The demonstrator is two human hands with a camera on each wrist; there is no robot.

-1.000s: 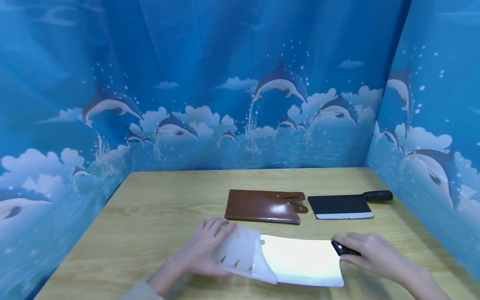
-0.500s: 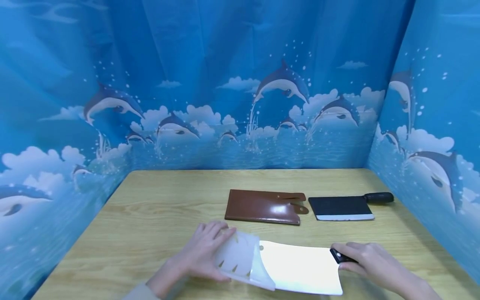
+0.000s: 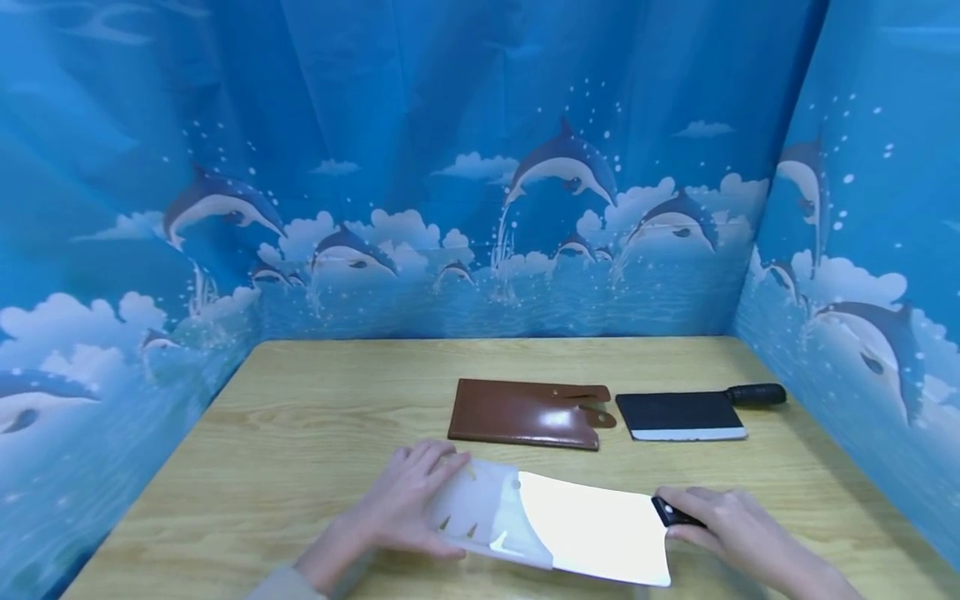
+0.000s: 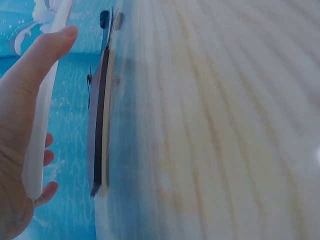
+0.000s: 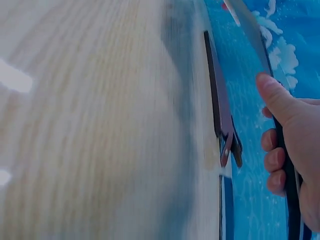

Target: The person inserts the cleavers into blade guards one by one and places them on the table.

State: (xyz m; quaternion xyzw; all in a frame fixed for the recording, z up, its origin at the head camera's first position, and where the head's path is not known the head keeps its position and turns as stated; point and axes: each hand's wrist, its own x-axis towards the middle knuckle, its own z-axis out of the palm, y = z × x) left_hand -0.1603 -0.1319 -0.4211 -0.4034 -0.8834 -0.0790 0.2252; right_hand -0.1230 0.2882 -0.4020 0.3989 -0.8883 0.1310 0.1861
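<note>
My left hand (image 3: 408, 504) grips the left end of a translucent white plastic blade sheath (image 3: 480, 504), its thumb on the near edge and the fingers over the far one. In the left wrist view the sheath (image 4: 42, 120) appears edge-on in the hand, above the table. My right hand (image 3: 731, 525) holds a cleaver (image 3: 592, 525) by its black handle (image 3: 677, 512), fingers curled round it. The bright blade's left end lies at the sheath's mouth, its tip partly inside. The right wrist view shows the thumb along the top of the handle (image 5: 290, 195).
Behind the hands a brown leather knife sheath (image 3: 525, 412) lies flat on the wooden table (image 3: 322, 417). To its right is a second cleaver (image 3: 682, 414), dark-bladed with a black handle. Blue dolphin-print curtains (image 3: 480, 167) stand at the back and sides.
The right hand has moved left with the cleaver, and a little more of its blade is within the sheath's mouth. The left hand and the other things have stayed about where they were.
</note>
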